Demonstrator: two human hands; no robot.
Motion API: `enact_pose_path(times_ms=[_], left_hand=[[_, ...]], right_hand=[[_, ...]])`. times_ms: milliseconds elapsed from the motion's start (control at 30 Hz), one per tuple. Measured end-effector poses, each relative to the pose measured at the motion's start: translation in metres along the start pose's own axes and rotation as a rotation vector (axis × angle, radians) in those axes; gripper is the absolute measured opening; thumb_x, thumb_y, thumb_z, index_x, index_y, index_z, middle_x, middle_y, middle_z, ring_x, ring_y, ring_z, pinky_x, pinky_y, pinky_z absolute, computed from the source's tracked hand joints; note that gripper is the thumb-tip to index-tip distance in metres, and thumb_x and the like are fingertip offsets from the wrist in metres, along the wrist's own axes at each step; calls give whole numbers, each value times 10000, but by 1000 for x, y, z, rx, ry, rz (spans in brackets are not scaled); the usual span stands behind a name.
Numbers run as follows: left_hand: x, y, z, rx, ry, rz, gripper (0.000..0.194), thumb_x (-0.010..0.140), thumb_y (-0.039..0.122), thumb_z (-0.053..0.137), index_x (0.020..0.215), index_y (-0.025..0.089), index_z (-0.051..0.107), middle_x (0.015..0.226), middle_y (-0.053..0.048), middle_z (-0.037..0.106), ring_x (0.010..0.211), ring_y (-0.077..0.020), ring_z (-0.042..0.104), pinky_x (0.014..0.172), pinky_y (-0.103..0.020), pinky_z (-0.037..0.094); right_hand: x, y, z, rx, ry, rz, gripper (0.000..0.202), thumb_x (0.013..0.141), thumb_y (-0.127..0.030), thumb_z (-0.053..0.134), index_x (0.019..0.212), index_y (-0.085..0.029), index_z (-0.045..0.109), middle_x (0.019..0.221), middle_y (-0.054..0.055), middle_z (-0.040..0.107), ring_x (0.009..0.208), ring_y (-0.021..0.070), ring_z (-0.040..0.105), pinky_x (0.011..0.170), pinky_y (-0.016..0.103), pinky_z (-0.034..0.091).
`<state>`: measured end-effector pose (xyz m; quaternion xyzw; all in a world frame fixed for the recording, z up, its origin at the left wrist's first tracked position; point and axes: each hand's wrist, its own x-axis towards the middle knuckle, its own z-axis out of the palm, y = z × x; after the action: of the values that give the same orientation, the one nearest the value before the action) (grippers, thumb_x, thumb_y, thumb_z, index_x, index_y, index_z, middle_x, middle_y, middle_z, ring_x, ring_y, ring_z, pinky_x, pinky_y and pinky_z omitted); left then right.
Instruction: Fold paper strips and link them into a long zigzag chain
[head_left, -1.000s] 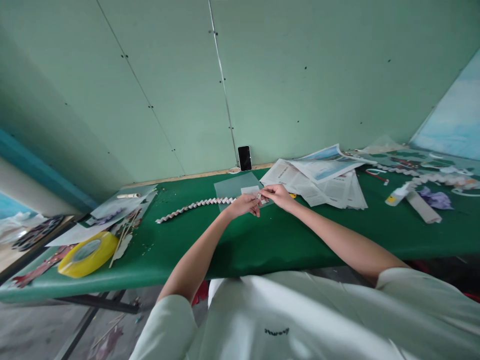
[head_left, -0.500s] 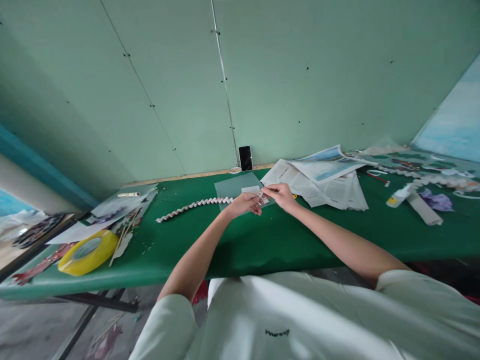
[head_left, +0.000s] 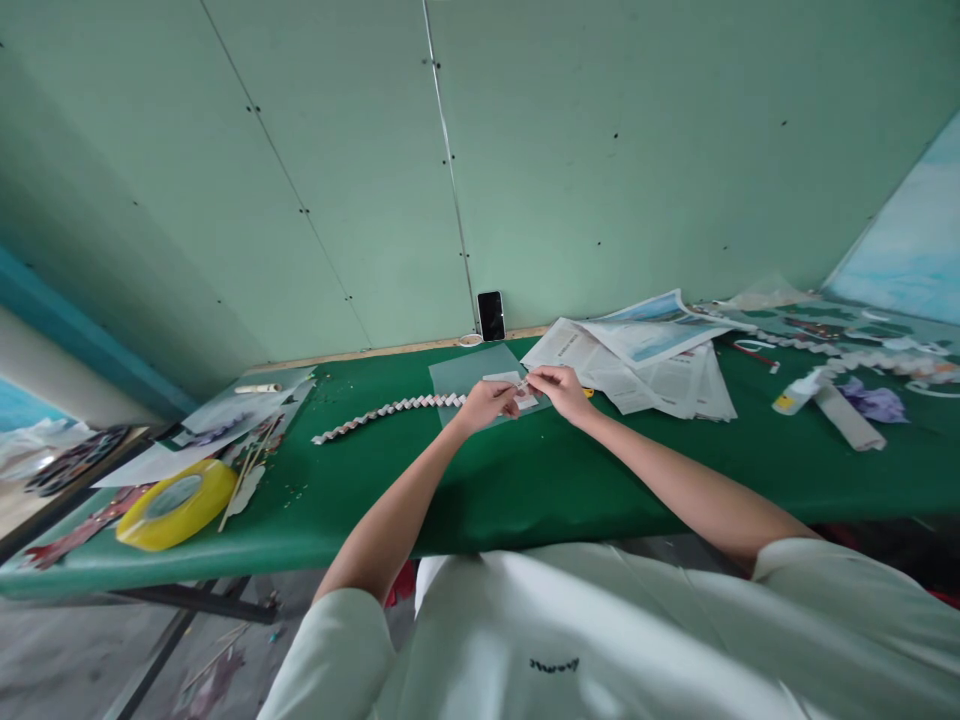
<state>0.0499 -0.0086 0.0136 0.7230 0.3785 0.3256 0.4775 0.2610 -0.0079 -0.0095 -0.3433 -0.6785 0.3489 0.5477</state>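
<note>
A long folded paper chain [head_left: 386, 411] lies on the green table [head_left: 525, 480] and runs from the left up to my hands. My left hand [head_left: 487, 402] pinches the chain's right end. My right hand [head_left: 559, 388] meets it from the right, its fingers closed on the same end of the chain. Both hands rest over a translucent sheet [head_left: 469, 372] with a small white paper piece [head_left: 501, 378] on it.
A black phone [head_left: 491, 315] leans on the green wall behind. Newspapers [head_left: 645, 360] are stacked to the right, with a glue bottle [head_left: 796, 391] and paper scraps beyond. A yellow tape roll [head_left: 176, 505], sticks and papers lie at the left.
My hands have stayed together on the chain's end, shifting only slightly; the fingers have worked the fold. The view tilted a little between the earliest frame and now.
</note>
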Motion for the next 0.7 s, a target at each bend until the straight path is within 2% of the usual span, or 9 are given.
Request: enact_pose_path(times_ms=[167, 333, 467, 700], left_hand=[[3, -5, -2, 39, 139, 80, 270, 966, 376, 666, 924, 128, 766, 728, -76, 754, 658, -173, 717, 692, -283, 600], [4, -10, -4, 54, 101, 121, 263, 960, 358, 670, 967, 121, 784, 789, -93, 781, 713, -186, 751, 744, -300, 630], [2, -9, -3, 137, 105, 170, 231, 946, 331, 667, 916, 146, 801, 792, -71, 787, 726, -178, 755, 751, -285, 636], [1, -7, -4, 175, 234, 172, 231, 904, 368, 722, 918, 161, 824, 781, -62, 800, 714, -196, 770, 701, -275, 634]], right_hand=[[0, 3, -2, -23, -105, 12, 446, 953, -555, 631, 659, -220, 622, 631, 17, 577, 607, 186, 509, 614, 321, 400], [-2, 4, -1, -113, -180, 30, 515, 961, -639, 616, 669, -214, 620, 606, 8, 562, 577, 176, 504, 588, 302, 364], [-3, 5, 0, -214, -265, 33, 563, 963, -669, 604, 661, -195, 651, 611, 26, 621, 555, 174, 540, 573, 292, 366], [-2, 7, -1, -294, -194, -40, 619, 987, -674, 567, 605, -192, 640, 572, 38, 643, 551, 183, 577, 603, 291, 404]])
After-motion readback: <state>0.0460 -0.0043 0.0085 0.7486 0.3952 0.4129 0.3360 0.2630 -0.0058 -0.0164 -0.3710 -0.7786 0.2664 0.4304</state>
